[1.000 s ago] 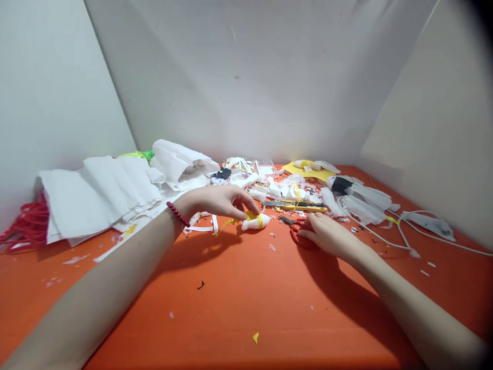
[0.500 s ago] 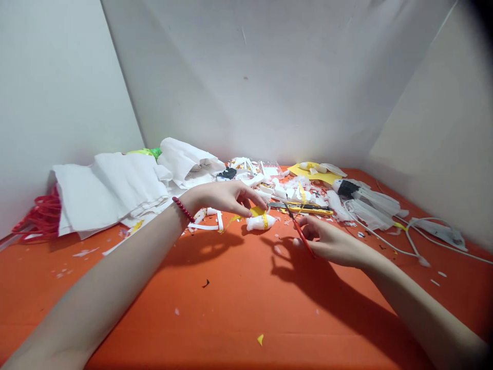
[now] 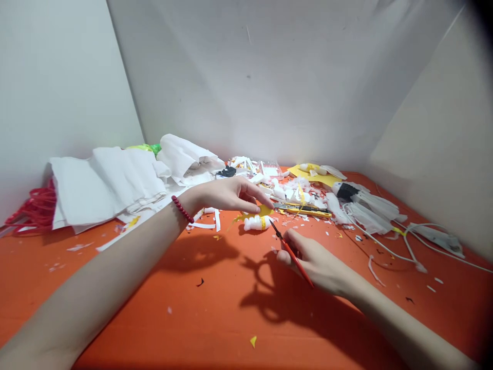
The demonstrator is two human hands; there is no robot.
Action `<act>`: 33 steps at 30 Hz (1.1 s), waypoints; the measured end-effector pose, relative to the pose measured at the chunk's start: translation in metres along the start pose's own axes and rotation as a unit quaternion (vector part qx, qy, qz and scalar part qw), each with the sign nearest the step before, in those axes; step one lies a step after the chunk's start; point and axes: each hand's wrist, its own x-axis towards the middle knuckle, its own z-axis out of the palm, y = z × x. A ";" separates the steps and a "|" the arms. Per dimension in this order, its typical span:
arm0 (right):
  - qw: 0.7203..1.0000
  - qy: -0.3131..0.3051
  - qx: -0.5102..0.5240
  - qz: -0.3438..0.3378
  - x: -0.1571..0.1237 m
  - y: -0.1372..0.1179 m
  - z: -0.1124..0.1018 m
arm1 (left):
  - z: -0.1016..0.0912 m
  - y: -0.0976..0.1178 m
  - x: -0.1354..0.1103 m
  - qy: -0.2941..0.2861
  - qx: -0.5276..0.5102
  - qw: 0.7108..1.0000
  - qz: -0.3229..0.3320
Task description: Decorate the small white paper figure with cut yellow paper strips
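Observation:
My left hand [image 3: 227, 194], with a red bead bracelet [image 3: 182, 209] on the wrist, pinches a yellow strip [image 3: 262, 210] attached to a small white paper roll [image 3: 254, 223] that lies on the orange table [image 3: 215, 308]. Just right of it, my right hand [image 3: 314, 259] holds red-handled scissors [image 3: 290, 252]. The scissor tip points up and left, close to the roll and the yellow strip. I cannot tell whether the blades are apart.
White folded paper sheets [image 3: 103, 182] and a red cord coil [image 3: 33, 208] lie at the left. A heap of paper scraps [image 3: 285, 187], a yellow utility knife [image 3: 304, 209], white bundles [image 3: 365, 205] and a white cable [image 3: 416, 241] lie behind and to the right. Walls close in on three sides.
My right hand took the scissors off the table, lifted them and moved their tip toward the roll. My left hand pulled the yellow strip up from the roll.

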 end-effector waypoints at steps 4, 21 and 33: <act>1.000 -0.005 0.007 -0.016 0.000 -0.003 0.001 | 0.003 -0.001 0.002 -0.018 -0.008 1.000 0.008; 0.998 -0.015 0.051 -0.024 -0.002 -0.006 -0.001 | 0.008 0.002 0.001 -0.037 -0.025 0.999 -0.014; 0.998 -0.023 0.060 -0.030 -0.001 -0.007 -0.003 | 0.006 0.000 0.003 -0.052 -0.023 0.998 0.002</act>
